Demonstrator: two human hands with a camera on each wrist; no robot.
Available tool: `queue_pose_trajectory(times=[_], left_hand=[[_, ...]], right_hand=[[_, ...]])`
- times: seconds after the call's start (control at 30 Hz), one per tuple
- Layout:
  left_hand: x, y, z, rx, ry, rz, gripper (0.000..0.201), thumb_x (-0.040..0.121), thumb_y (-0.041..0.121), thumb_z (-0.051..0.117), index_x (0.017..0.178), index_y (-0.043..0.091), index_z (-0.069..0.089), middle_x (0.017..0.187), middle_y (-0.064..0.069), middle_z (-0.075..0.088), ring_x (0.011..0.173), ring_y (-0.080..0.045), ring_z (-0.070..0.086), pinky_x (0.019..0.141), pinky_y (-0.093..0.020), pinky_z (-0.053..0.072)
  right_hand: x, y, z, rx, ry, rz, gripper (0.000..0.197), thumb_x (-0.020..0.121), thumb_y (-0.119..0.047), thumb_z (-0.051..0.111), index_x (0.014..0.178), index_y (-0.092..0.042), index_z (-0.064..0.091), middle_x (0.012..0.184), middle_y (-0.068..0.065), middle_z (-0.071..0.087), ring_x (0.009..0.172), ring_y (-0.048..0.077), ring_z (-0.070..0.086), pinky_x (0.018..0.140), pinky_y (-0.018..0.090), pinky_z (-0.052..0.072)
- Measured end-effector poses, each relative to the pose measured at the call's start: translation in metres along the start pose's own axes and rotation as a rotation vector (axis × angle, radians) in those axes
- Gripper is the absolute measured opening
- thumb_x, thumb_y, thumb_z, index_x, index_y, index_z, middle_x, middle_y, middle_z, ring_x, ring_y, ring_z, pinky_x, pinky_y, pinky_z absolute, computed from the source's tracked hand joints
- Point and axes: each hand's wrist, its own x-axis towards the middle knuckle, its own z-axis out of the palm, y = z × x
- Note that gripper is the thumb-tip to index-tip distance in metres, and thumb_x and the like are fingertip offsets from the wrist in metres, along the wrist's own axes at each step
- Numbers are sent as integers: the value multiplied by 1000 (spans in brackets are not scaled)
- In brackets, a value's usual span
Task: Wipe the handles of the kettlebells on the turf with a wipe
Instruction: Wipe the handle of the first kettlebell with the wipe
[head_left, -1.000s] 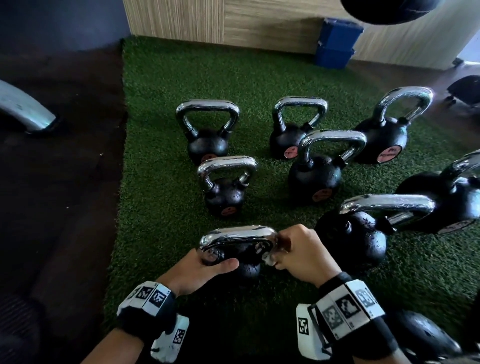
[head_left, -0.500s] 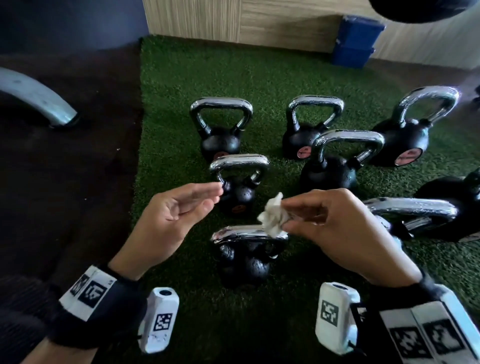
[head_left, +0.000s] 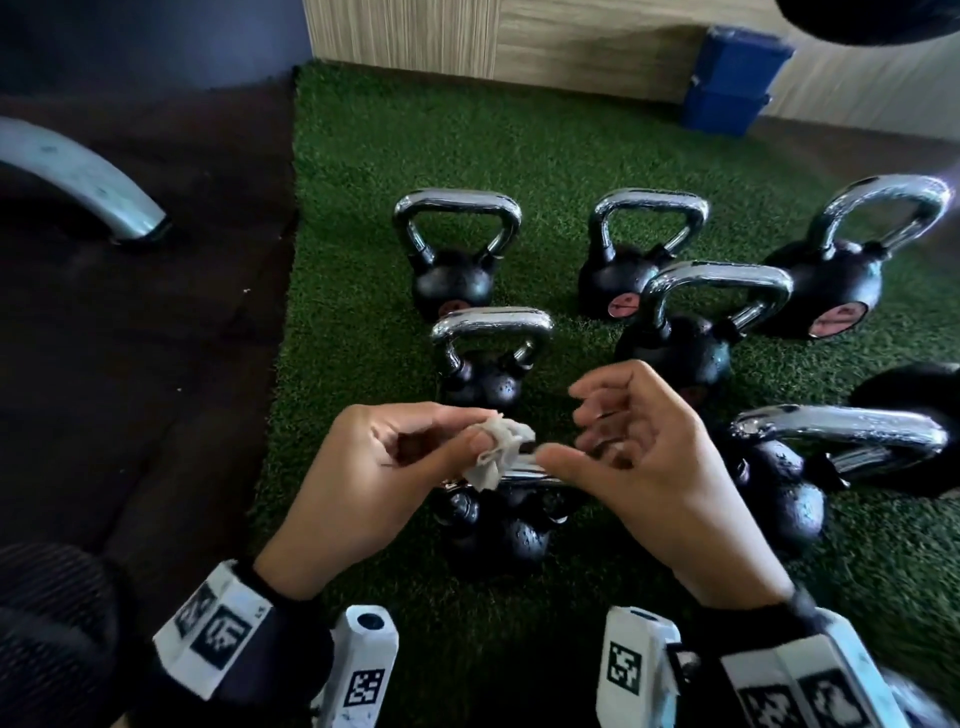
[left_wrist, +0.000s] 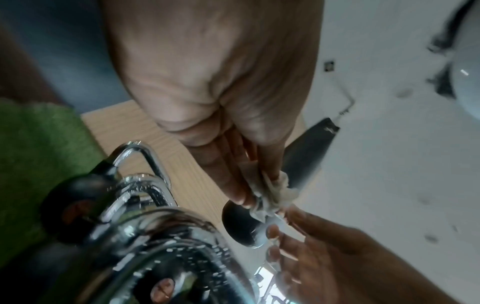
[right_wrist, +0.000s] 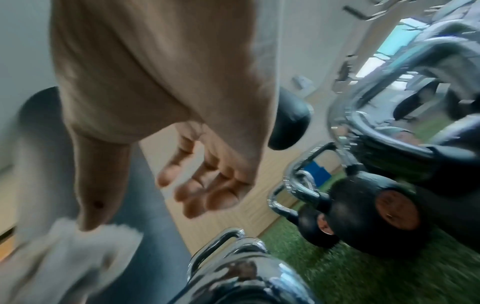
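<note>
Several black kettlebells with chrome handles stand on the green turf (head_left: 467, 135). The nearest kettlebell (head_left: 498, 530) sits right under my hands, and only a sliver of its handle (head_left: 524, 475) shows. Both hands hover just above that handle. My left hand (head_left: 467, 441) pinches a crumpled white wipe (head_left: 498, 452) between thumb and fingers, as the left wrist view shows on the wipe (left_wrist: 270, 195). My right hand (head_left: 571, 441) has loosely curled fingers holding nothing; its thumb tip touches the wipe (right_wrist: 70, 257). Further kettlebells (head_left: 491, 374) (head_left: 680, 348) stand behind.
A big kettlebell (head_left: 779, 483) lies close on the right, with more at the back (head_left: 457, 280) (head_left: 628, 286) (head_left: 831, 291). Dark floor (head_left: 130, 338) borders the turf on the left, with a curved grey metal leg (head_left: 78, 176). Blue boxes (head_left: 732, 78) stand by the wooden wall (head_left: 519, 36).
A second ago my right hand rubbed the wipe on the nearest handle while the left steadied it. Both hands have lifted, and the wipe has passed from right to left.
</note>
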Motion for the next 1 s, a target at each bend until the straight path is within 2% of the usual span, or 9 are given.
queue_pose_trajectory(times=[0.1, 0.17, 0.23, 0.33, 0.4, 0.57, 0.67, 0.83, 1.0], left_hand=[[-4, -7, 3, 378, 84, 150, 17, 88, 34, 79, 104, 27, 81, 104, 20, 77, 98, 3, 72, 85, -12, 53], [-5, -12, 12, 514, 78, 228, 16, 87, 28, 81, 102, 22, 81, 111, 16, 76, 105, 6, 69, 92, -20, 55], [-4, -13, 20, 587, 18, 297, 19, 84, 22, 83, 103, 18, 81, 113, 13, 75, 107, 5, 68, 91, -24, 57], [-5, -12, 25, 731, -122, 356, 31, 84, 23, 81, 114, 20, 78, 119, 12, 74, 106, -1, 68, 90, -23, 57], [-8, -12, 18, 746, -98, 340, 32, 85, 23, 79, 117, 20, 78, 119, 13, 74, 104, -1, 69, 89, -24, 58], [-20, -12, 8, 781, 29, 317, 26, 89, 24, 74, 114, 19, 79, 113, 16, 74, 99, -1, 69, 86, -25, 58], [-19, -15, 10, 833, -25, 329, 30, 92, 24, 72, 121, 17, 76, 116, 13, 73, 101, -6, 68, 88, -26, 57], [-28, -26, -7, 679, 89, 247, 37, 89, 18, 75, 125, 16, 72, 120, 14, 73, 107, 4, 68, 93, -21, 56], [-30, -37, -14, 570, 100, 250, 31, 90, 17, 76, 121, 15, 74, 118, 15, 73, 106, 4, 70, 92, -19, 56]], right_hand=[[-3, 39, -22, -111, 42, 170, 52, 70, 2, 78, 99, -40, 68, 96, -4, 70, 70, 10, 66, 65, 24, 52], [-3, 64, -23, -332, 14, 305, 53, 65, 3, 76, 92, -42, 69, 92, -5, 71, 67, 10, 66, 63, 27, 52], [-4, 80, -13, -393, -122, 424, 50, 61, -5, 85, 93, -40, 70, 90, -9, 73, 79, 10, 70, 71, 29, 56], [-8, 96, 5, -138, -230, 467, 57, 58, -4, 90, 106, -29, 73, 98, -3, 78, 93, 21, 75, 91, 43, 58], [-11, 102, 15, -18, -214, 461, 56, 58, -7, 92, 104, -33, 75, 98, -3, 79, 92, 22, 76, 90, 41, 59], [-16, 116, 24, -151, -111, 447, 46, 51, -38, 97, 93, -36, 77, 84, -15, 78, 79, 2, 73, 77, 26, 58], [-15, 119, 23, -129, -114, 447, 45, 52, -36, 98, 92, -31, 78, 84, -12, 78, 79, 4, 74, 78, 27, 58], [-16, 121, 25, -96, -93, 437, 37, 52, -31, 98, 83, -27, 79, 79, -7, 78, 75, 7, 75, 72, 27, 58], [-14, 123, 24, -73, -104, 443, 35, 51, -28, 98, 80, -25, 79, 78, -5, 78, 76, 12, 76, 80, 39, 62]])
